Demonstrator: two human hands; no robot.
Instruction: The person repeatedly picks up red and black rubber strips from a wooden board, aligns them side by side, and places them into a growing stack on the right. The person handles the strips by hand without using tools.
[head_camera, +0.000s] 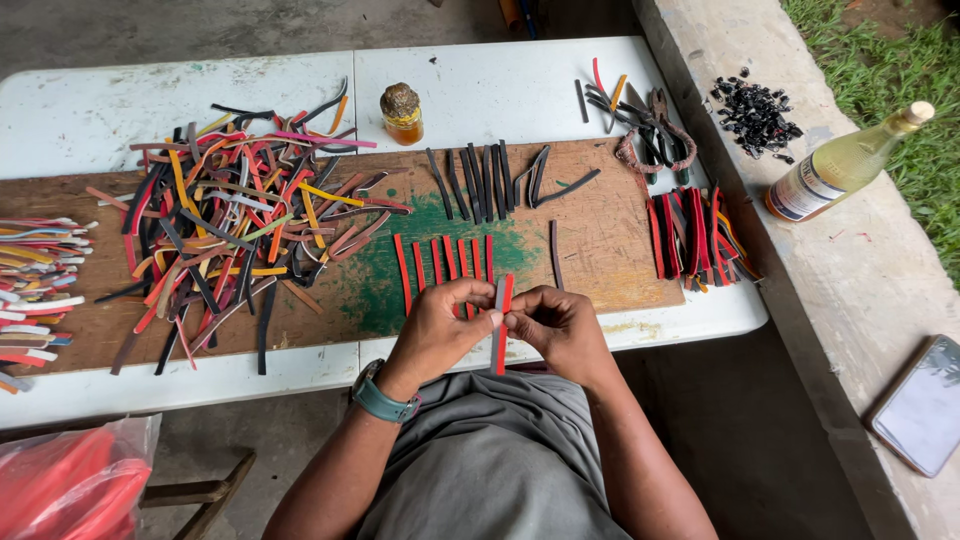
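Observation:
My left hand (440, 325) and my right hand (555, 322) meet over the near edge of the table, both pinching one upright red strip with a grey back (501, 330). Just beyond them several red strips (440, 262) lie side by side on a green-stained wooden board (600, 240). Further back is a row of black strips (480, 182). A teal watch sits on my left wrist.
A big heap of mixed coloured strips (230, 215) fills the board's left. Stacked strips (35, 280) lie far left, red and black bundles (700, 235) right. A small amber jar (402, 113), pliers (655, 135), a bottle (850, 160), black scraps (755, 115) and a phone (920, 405) are around.

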